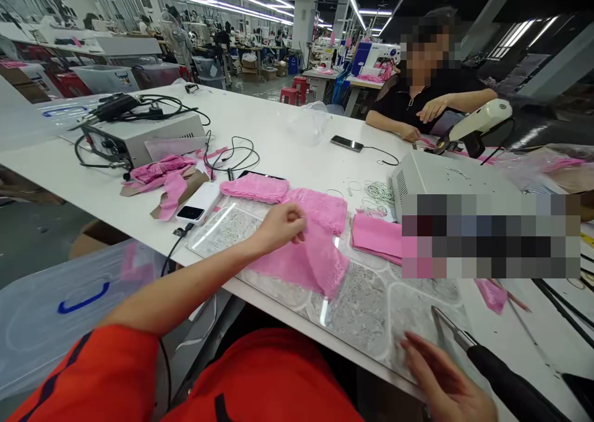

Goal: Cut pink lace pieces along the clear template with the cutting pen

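My left hand (284, 225) is raised over a thin pink lace piece (304, 264), its fingers curled together; whether something small is between the fingertips I cannot make out. The lace lies on a clear patterned mat (362, 304). Behind it are a stack of pink lace (255, 187) and another lace piece (320, 208). To the right sits a folded pink stack (377, 236). My right hand (445, 378) hovers near the mat's front right, fingers apart and holding nothing. Beside it lies a black-handled tool with a bent metal tip (492, 366).
A grey box unit (148, 137) with cables stands at the left, near a white power bank (199, 203). A phone (347, 143) lies farther back. Across the white table (260, 122) sits a person in black (417, 109) beside another light unit (445, 174).
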### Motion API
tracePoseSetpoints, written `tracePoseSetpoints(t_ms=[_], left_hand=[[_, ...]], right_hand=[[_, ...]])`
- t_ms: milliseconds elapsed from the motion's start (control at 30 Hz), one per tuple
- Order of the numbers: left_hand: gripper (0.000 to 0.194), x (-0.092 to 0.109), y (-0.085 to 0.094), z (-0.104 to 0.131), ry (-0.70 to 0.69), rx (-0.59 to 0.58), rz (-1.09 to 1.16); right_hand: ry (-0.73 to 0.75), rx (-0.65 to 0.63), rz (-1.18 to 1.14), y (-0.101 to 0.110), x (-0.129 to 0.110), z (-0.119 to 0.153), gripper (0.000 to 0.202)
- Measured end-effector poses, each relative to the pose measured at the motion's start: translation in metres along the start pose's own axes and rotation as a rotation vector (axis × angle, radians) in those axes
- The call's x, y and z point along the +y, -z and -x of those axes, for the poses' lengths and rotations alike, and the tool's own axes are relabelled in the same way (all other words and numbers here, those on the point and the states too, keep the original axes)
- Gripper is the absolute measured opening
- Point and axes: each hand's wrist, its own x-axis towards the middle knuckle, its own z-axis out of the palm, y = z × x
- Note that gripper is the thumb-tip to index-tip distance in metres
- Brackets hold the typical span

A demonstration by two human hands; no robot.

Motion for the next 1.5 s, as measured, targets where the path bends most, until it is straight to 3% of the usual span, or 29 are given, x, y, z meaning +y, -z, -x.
tracePoseSetpoints(t_ms=[67, 167, 333, 533, 700, 867, 1000, 1100, 1233, 1333, 1433, 1500], left_hand=[[0.007, -0.025, 0.020, 0.022, 0.050, 0.081, 0.049], [0.011, -0.053, 0.035, 0.050, 0.094, 0.146, 0.079], [0.009, -0.071, 0.040, 0.074, 0.092, 0.216, -0.036], [0.007, -0.069, 0.048, 0.094, 0.045, 0.172, -0.274], [0.030, -0.074, 0.065, 0.106, -0.105, 0.055, -0.469], [0.015, -0.087, 0.075, 0.104, -0.232, -0.087, -0.653], [0.015, -0.080, 0.083, 0.087, -0.250, -0.147, -0.527], [0.011, -0.065, 0.101, 0.055, -0.275, -0.155, -0.491], [0.010, -0.050, 0.142, -0.010, -0.258, -0.064, -0.477], [0.013, -0.044, 0.179, -0.055, -0.249, 0.072, -0.486], [0.018, -0.049, 0.209, -0.078, -0.267, 0.180, -0.513], [0.017, -0.063, 0.221, -0.078, -0.266, 0.203, -0.546]], right_hand=[[0.212, -0.028, -0.007, -0.025, -0.024, -0.005, 0.043], [0.516, -0.139, 0.072, -0.058, -0.051, -0.016, 0.029], [0.816, -0.214, 0.223, -0.088, -0.076, -0.034, 0.023], [0.961, -0.272, 0.299, -0.101, -0.080, -0.042, 0.025], [1.005, -0.303, 0.318, -0.104, -0.077, -0.048, 0.024], [1.041, -0.335, 0.300, -0.109, -0.077, -0.057, 0.016], [0.903, -0.563, 0.285, -0.106, -0.095, -0.069, 0.020], [0.780, -0.659, 0.294, -0.101, -0.126, -0.088, 0.029], [0.748, -0.583, 0.202, -0.113, -0.187, -0.136, 0.037], [0.891, -0.307, 0.143, -0.136, -0.236, -0.175, 0.034], [0.984, -0.201, 0.102, -0.169, -0.269, -0.197, 0.027], [1.033, -0.204, 0.097, -0.196, -0.275, -0.200, 0.021]])
